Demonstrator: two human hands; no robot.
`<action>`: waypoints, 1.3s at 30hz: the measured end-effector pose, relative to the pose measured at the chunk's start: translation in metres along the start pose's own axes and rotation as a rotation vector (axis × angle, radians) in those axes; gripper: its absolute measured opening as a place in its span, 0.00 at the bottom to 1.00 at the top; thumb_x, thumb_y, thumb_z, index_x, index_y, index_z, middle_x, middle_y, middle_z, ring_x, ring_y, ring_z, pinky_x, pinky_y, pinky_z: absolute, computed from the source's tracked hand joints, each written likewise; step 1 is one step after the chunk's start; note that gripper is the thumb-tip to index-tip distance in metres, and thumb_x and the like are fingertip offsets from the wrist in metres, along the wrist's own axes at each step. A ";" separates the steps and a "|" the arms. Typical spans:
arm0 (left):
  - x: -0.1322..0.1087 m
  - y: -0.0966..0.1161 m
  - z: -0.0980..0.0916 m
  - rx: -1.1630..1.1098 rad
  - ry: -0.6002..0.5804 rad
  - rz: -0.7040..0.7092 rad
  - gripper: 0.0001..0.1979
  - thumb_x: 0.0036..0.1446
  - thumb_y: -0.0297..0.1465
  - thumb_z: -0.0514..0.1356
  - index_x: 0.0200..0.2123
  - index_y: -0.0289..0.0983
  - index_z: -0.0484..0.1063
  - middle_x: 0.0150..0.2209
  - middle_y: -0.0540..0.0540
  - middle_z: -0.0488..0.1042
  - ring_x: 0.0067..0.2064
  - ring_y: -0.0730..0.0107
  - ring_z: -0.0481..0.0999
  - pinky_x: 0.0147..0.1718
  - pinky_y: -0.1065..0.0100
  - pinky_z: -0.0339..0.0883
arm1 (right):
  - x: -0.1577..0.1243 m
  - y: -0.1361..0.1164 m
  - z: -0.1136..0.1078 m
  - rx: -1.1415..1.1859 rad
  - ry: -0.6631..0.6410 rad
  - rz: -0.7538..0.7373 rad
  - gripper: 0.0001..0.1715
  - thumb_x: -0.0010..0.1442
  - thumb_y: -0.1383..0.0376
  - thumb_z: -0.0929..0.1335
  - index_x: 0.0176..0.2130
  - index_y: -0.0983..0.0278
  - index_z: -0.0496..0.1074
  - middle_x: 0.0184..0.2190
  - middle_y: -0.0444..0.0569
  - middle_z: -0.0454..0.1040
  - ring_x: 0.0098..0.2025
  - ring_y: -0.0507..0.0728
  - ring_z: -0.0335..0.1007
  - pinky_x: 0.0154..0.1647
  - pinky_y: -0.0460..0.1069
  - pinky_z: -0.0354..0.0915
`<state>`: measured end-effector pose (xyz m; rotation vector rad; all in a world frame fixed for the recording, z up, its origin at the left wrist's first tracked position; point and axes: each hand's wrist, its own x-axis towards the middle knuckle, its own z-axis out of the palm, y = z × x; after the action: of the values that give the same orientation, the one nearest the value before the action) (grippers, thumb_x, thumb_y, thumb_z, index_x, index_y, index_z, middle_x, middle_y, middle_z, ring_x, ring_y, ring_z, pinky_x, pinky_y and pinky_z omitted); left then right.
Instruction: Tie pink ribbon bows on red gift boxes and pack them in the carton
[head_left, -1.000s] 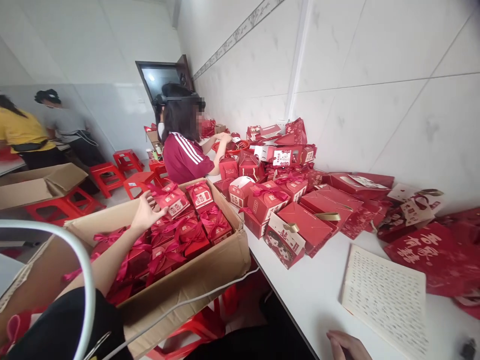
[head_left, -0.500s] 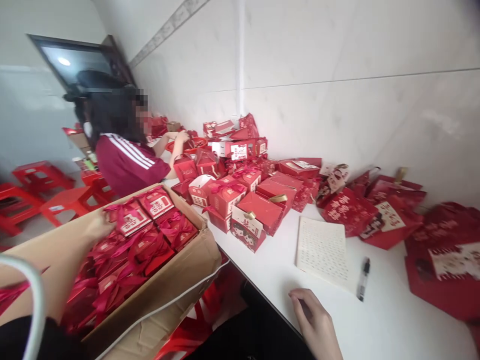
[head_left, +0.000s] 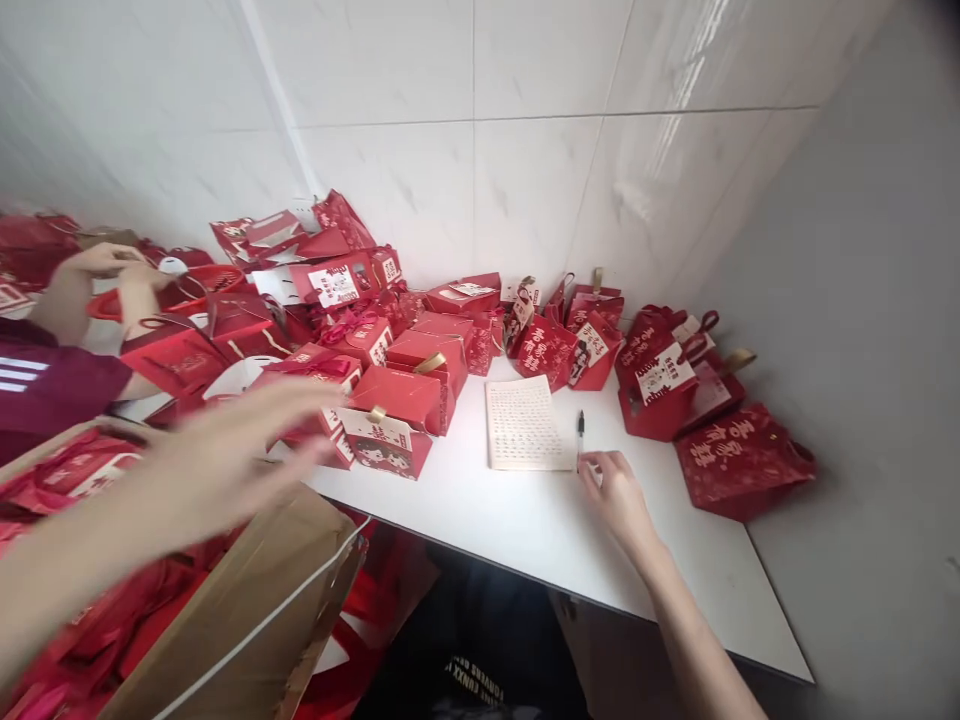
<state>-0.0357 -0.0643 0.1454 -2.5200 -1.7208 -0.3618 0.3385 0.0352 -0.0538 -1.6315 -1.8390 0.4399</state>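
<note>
Blurred by motion, my left hand (head_left: 262, 430) reaches with outstretched fingers over the edge of the cardboard carton (head_left: 247, 590), in front of red gift boxes (head_left: 401, 395) on the table. No object shows in it. My right hand (head_left: 619, 500) rests low over the white table, thumb and fingers curled together at the lower end of a black-capped pen (head_left: 580, 425). That end of the pen is partly hidden by the fingertips. Just left of the pen lies an open notebook (head_left: 525, 425) with handwritten lines.
More red bags (head_left: 742, 460) stand along the table's right end and against the tiled wall (head_left: 540, 190). At left, a co-worker's hands (head_left: 112, 262) work by a red basket (head_left: 105, 303). A white cord (head_left: 262, 630) crosses the carton's side.
My view has swung to the right. My left hand has left the ribboned boxes inside the carton and moved out towards the table. My right hand has come to the pen.
</note>
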 end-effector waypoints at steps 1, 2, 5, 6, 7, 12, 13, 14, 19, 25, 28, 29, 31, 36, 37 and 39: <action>0.021 0.018 0.022 -0.042 -0.101 0.155 0.15 0.60 0.37 0.49 0.49 0.42 0.65 0.49 0.50 0.70 0.50 0.67 0.69 0.51 0.64 0.62 | 0.011 0.003 -0.002 -0.050 -0.013 0.074 0.11 0.57 0.61 0.61 0.36 0.66 0.67 0.34 0.57 0.68 0.40 0.62 0.66 0.42 0.55 0.62; 0.039 0.036 0.047 -0.094 -0.238 0.301 0.14 0.60 0.35 0.49 0.48 0.41 0.67 0.48 0.49 0.71 0.49 0.68 0.70 0.50 0.66 0.62 | 0.022 0.004 -0.003 -0.079 -0.019 0.128 0.13 0.56 0.61 0.61 0.38 0.67 0.66 0.34 0.58 0.68 0.40 0.63 0.66 0.42 0.55 0.61; 0.074 0.072 0.124 -0.127 -0.373 0.502 0.18 0.57 0.32 0.54 0.51 0.35 0.66 0.54 0.41 0.67 0.54 0.60 0.66 0.53 0.62 0.59 | 0.046 0.004 0.003 -0.100 -0.024 0.223 0.19 0.55 0.59 0.63 0.43 0.71 0.63 0.32 0.60 0.69 0.38 0.65 0.67 0.38 0.56 0.60; 0.080 0.076 0.147 -0.121 -0.385 0.522 0.21 0.56 0.32 0.54 0.53 0.33 0.63 0.58 0.39 0.62 0.59 0.57 0.61 0.56 0.60 0.55 | 0.052 0.004 0.006 -0.095 -0.026 0.240 0.20 0.54 0.60 0.63 0.44 0.72 0.62 0.30 0.59 0.70 0.36 0.65 0.67 0.37 0.55 0.60; 0.084 0.076 0.167 -0.120 -0.406 0.518 0.24 0.56 0.32 0.54 0.56 0.32 0.60 0.61 0.37 0.56 0.62 0.56 0.54 0.59 0.58 0.50 | 0.055 0.005 0.010 -0.084 -0.026 0.248 0.20 0.53 0.62 0.64 0.44 0.72 0.62 0.28 0.57 0.70 0.35 0.64 0.68 0.36 0.54 0.60; 0.083 0.053 0.215 -0.148 -0.534 0.435 0.32 0.59 0.39 0.49 0.62 0.29 0.47 0.65 0.38 0.44 0.66 0.58 0.40 0.62 0.55 0.40 | 0.056 0.015 0.013 0.078 0.000 0.222 0.23 0.49 0.68 0.60 0.47 0.67 0.64 0.21 0.45 0.66 0.28 0.58 0.65 0.33 0.51 0.59; 0.082 0.050 0.215 -0.156 -0.547 0.437 0.32 0.59 0.40 0.48 0.62 0.30 0.46 0.65 0.39 0.43 0.66 0.59 0.39 0.62 0.56 0.38 | 0.054 0.017 0.012 0.130 0.006 0.230 0.21 0.50 0.67 0.59 0.45 0.66 0.65 0.20 0.43 0.65 0.26 0.57 0.65 0.32 0.51 0.59; 0.081 0.048 0.214 -0.161 -0.563 0.440 0.32 0.59 0.40 0.48 0.63 0.31 0.46 0.65 0.40 0.42 0.66 0.60 0.38 0.62 0.56 0.37 | 0.051 0.018 0.010 0.188 0.011 0.241 0.20 0.51 0.65 0.58 0.43 0.66 0.66 0.19 0.43 0.65 0.24 0.56 0.64 0.30 0.50 0.60; 0.086 0.044 0.203 -0.191 -0.678 0.462 0.36 0.55 0.41 0.53 0.63 0.32 0.45 0.65 0.41 0.41 0.66 0.60 0.38 0.62 0.58 0.38 | 0.032 0.006 0.013 0.563 0.040 0.258 0.13 0.53 0.56 0.60 0.36 0.61 0.60 0.27 0.47 0.73 0.33 0.56 0.71 0.36 0.51 0.65; 0.092 0.046 0.205 -0.213 -0.650 0.459 0.35 0.53 0.39 0.57 0.61 0.33 0.49 0.65 0.39 0.47 0.65 0.55 0.44 0.60 0.56 0.42 | 0.021 -0.016 0.037 0.870 0.050 0.289 0.20 0.56 0.45 0.59 0.33 0.58 0.56 0.20 0.42 0.70 0.24 0.54 0.68 0.30 0.50 0.64; 0.093 0.046 0.207 -0.245 -0.629 0.444 0.35 0.51 0.38 0.59 0.60 0.34 0.52 0.64 0.39 0.51 0.64 0.54 0.48 0.59 0.57 0.46 | 0.025 -0.013 0.042 0.767 0.076 0.321 0.21 0.56 0.46 0.61 0.35 0.60 0.62 0.24 0.45 0.72 0.26 0.53 0.66 0.27 0.48 0.62; 0.093 0.046 0.208 -0.254 -0.623 0.440 0.35 0.51 0.38 0.60 0.60 0.35 0.52 0.63 0.39 0.51 0.64 0.54 0.49 0.59 0.57 0.47 | 0.027 -0.012 0.043 0.737 0.083 0.353 0.20 0.55 0.47 0.63 0.34 0.61 0.63 0.24 0.45 0.71 0.26 0.53 0.66 0.26 0.47 0.61; 0.093 0.045 0.210 -0.275 -0.607 0.436 0.35 0.51 0.39 0.60 0.59 0.36 0.53 0.63 0.39 0.52 0.63 0.53 0.49 0.58 0.56 0.47 | 0.027 -0.011 0.043 0.697 0.097 0.418 0.19 0.51 0.49 0.67 0.32 0.60 0.61 0.22 0.43 0.70 0.24 0.52 0.64 0.24 0.47 0.59; 0.092 0.044 0.214 -0.313 -0.584 0.427 0.33 0.52 0.40 0.59 0.59 0.39 0.53 0.63 0.40 0.53 0.63 0.54 0.50 0.58 0.56 0.47 | 0.023 -0.011 0.043 0.585 0.157 0.371 0.18 0.51 0.53 0.67 0.25 0.60 0.57 0.17 0.39 0.63 0.21 0.50 0.58 0.23 0.46 0.55; 0.092 0.044 0.214 -0.315 -0.582 0.424 0.33 0.52 0.40 0.59 0.59 0.39 0.53 0.63 0.40 0.53 0.63 0.54 0.51 0.58 0.56 0.47 | 0.023 -0.012 0.043 0.538 0.148 0.338 0.19 0.52 0.54 0.67 0.22 0.61 0.56 0.16 0.38 0.60 0.20 0.49 0.54 0.23 0.45 0.54; 0.092 0.044 0.214 -0.318 -0.583 0.418 0.33 0.52 0.40 0.59 0.59 0.39 0.53 0.63 0.40 0.53 0.63 0.54 0.51 0.58 0.56 0.47 | 0.022 -0.012 0.042 0.467 0.101 0.299 0.22 0.52 0.55 0.66 0.19 0.61 0.52 0.15 0.37 0.53 0.19 0.47 0.47 0.21 0.45 0.49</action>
<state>0.0701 0.0436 -0.0370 -3.3726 -1.2665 0.1641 0.3011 0.0616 -0.0726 -1.5621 -1.2941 0.8316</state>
